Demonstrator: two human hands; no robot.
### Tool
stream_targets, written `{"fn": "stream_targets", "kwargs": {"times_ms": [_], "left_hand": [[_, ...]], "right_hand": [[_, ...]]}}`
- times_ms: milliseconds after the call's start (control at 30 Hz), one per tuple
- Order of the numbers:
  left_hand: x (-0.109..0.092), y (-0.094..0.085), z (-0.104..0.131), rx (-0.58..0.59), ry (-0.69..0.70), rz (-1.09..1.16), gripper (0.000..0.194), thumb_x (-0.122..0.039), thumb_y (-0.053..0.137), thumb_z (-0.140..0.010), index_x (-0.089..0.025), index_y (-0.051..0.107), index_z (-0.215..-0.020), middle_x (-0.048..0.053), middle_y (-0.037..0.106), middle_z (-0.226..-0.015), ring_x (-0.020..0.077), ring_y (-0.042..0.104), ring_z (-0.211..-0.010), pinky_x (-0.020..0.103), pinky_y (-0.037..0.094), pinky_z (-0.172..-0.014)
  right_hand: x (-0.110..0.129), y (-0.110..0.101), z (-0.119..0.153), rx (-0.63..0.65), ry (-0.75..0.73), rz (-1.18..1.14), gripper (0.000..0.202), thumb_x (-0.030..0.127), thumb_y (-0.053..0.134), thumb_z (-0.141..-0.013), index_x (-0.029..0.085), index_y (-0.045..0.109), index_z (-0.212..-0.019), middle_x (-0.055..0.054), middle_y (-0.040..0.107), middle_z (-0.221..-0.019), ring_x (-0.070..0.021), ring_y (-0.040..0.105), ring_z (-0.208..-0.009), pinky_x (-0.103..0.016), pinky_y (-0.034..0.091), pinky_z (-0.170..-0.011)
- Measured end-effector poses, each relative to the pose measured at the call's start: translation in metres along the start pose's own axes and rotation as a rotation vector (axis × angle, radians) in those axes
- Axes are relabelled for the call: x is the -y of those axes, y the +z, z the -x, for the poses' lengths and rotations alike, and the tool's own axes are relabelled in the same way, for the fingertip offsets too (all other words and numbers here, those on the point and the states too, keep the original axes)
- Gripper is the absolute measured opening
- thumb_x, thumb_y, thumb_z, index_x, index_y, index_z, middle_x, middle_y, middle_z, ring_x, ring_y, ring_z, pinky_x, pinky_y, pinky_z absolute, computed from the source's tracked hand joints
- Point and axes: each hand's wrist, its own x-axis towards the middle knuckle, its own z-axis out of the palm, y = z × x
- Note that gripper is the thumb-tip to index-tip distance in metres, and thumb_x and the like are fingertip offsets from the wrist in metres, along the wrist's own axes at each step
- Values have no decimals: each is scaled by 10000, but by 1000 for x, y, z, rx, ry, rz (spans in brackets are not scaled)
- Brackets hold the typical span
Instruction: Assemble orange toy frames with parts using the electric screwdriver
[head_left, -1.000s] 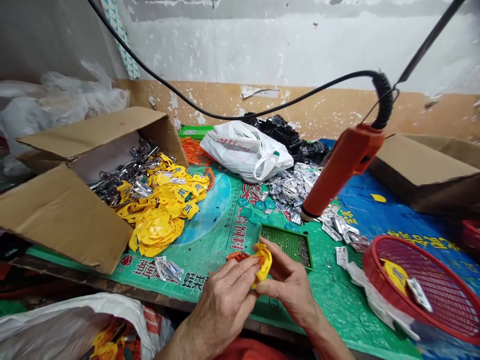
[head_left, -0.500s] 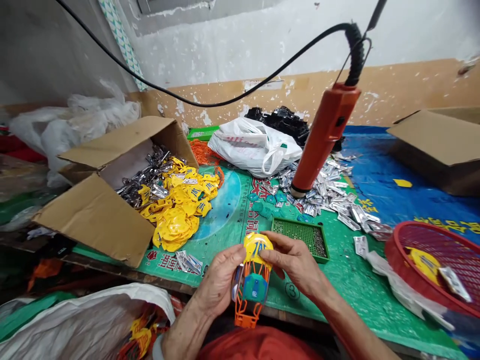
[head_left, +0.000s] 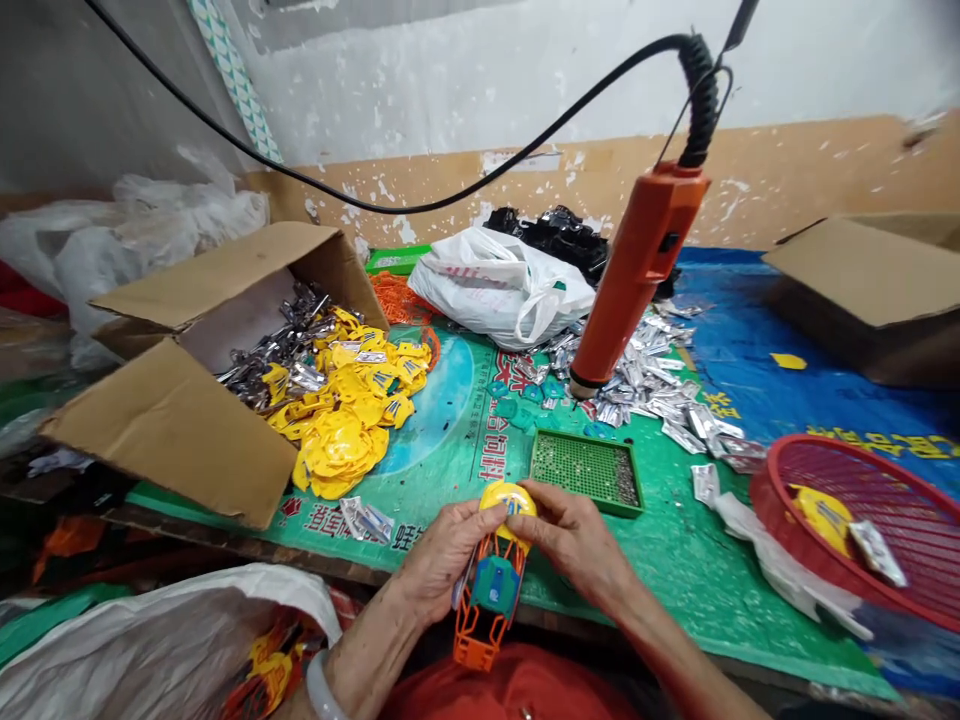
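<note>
The left hand (head_left: 446,560) and right hand (head_left: 576,535) grasp an orange-framed toy (head_left: 491,575) at the desk's near edge; its green part (head_left: 499,592) already sits inside; whether its yellow cover (head_left: 501,494) is fastened, I cannot tell. Many yellow pieces (head_left: 341,450) lie loose, apparently unassembled.

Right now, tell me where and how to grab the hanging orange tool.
The orange tool is probably best gripped around mid-body, with the right hand, once free, coming from the near right: it hangs tilted, tip down, its long body unobstructed there, and the black cord leaves its upper end.
</note>
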Motion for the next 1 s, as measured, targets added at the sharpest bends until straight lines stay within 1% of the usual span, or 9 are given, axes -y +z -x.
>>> {"fn": "stream_targets", "kwargs": {"times_ms": [167,300,333,433,500,567,700,800,1000], "left_hand": [[3,5,0,-27,-9,1,324,-304,758,-712,-79,712,-941,81,708,-758,95,594,-572,165,456,-530],[6,9,0,-25,-29,73,309,-289,775,-689,-92,711,-918,55,691,-686,103,596,-542,180,471,-524],[7,9,0,-34,-35,75,303,-294,775,-691,-88,711,-904,51,684,-664,103,594,-533,181,470,-516],[8,11,-1,-63,-45,50,304,-316,769,-696,-78,708,-875,53,677,-643,107,596,-517,183,470,-494],[8,12,-2,-56,-57,26,310,-326,770,-693,-73,707,-860,61,681,-649,106,598,-514,179,467,-487],[8,14,-2,-34,-72,17,308,-321,782,-675,-69,707,-837,63,683,-654,97,591,-508,172,466,-490],[10,15,-4,0,-111,28,303,-307,792,-654,-68,709,-821,74,694,-671,102,605,-522,178,474,-514],[12,12,-5,-11,-133,33,301,-306,785,-662,-68,711,-830,93,707,-685,123,626,-538,192,479,-516],[11,12,-8,-54,-144,59,288,-275,788,-655,-69,718,-843,79,701,-649,106,598,-499,182,465,-488]], "right_hand": [[-10,0,3,-71,-51,151,310,423,613,-790,160,662,-948,-32,604,-852,-166,536,-771,-280,452,-687],[11,-26,14,-99,-184,316,306,377,625,-801,215,635,-1060,-36,583,-941,-150,548,-763,-294,475,-689],[21,-38,15,-199,-246,345,310,373,629,-801,228,621,-1075,-37,574,-959,-144,551,-746,-292,481,-659],[56,-80,9,-805,-474,423,361,364,657,-784,271,591,-1127,-43,556,-1042,-159,557,-810,-319,486,-675],[78,-106,-8,-1007,-620,476,600,373,776,-640,288,559,-1193,-61,499,-1206,-209,557,-951,-366,489,-745],[96,-123,-32,-822,-612,363,718,363,814,-550,284,544,-1211,-60,539,-1182,-243,551,-1007,-382,492,-752],[117,-124,-74,-501,-489,28,548,272,780,-510,209,599,-1024,-16,637,-907,-191,603,-812,-360,493,-703],[115,-104,-82,-477,-428,-1,466,215,764,-495,188,604,-932,16,636,-762,-151,589,-695,-323,477,-651],[81,-77,-69,-650,-326,87,259,225,731,-511,190,553,-698,49,562,-606,-114,503,-532,-301,438,-536]]}}
